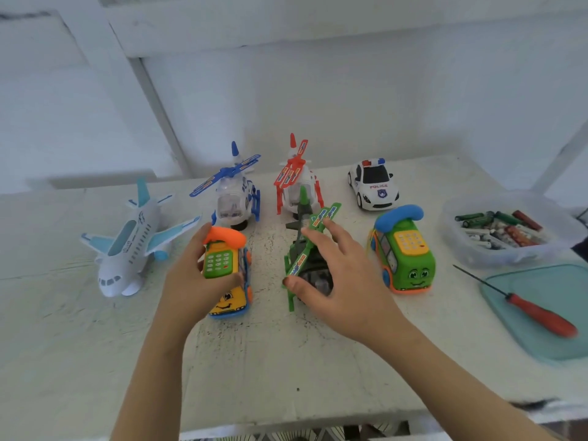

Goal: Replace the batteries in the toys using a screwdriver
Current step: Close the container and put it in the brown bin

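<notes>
While our left hand clamped its fingers round the yellow phone toy, our right hand held its fingers apart over the green helicopter. We were likely choosing a toy; next we needed the screwdriver, well right of them.

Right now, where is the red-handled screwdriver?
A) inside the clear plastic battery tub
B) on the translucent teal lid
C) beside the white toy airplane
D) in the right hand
B: the red-handled screwdriver lies on the translucent teal lid, while the left hand grips the yellow toy phone car and the right hand rests on the green toy helicopter.
</notes>
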A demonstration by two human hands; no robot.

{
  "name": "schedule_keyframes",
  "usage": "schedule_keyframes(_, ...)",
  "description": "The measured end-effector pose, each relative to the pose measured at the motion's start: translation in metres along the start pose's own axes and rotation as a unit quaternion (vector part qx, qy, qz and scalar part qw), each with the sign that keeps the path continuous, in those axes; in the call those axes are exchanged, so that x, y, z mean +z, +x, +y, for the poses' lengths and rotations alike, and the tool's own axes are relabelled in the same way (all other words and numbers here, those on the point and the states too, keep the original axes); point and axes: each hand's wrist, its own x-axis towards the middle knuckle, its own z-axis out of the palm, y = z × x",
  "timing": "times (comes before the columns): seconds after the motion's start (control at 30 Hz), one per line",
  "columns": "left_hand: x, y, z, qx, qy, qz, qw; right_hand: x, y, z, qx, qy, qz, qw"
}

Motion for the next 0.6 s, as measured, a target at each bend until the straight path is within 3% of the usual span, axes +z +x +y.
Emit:
schedule_keyframes(0.2, -0.002, 0.005, -0.005, 0.002, 0.023, -0.016, 1.000, 0.000, -0.003, 0.004, -0.016, 0.023, 0.028, 0.999)
schedule_keyframes(0.33, 0.000, 0.003, 0.002, 0.006, 0.115, 0.009, 0.993, -0.013, -0.006, 0.017, -0.038, 0.085, 0.110, 0.990)
schedule_keyframes(0.47, 0.018, -0.006, 0.029, 0.095, 0.164, 0.080, 0.979, -0.042, -0.015, 0.045, -0.052, 0.073, 0.239, 0.967)
schedule_keyframes(0.6, 0.053, -0.022, 0.070, 0.238, 0.091, 0.126, 0.959, -0.073, -0.031, 0.091, 0.004, 0.018, 0.267, 0.964)
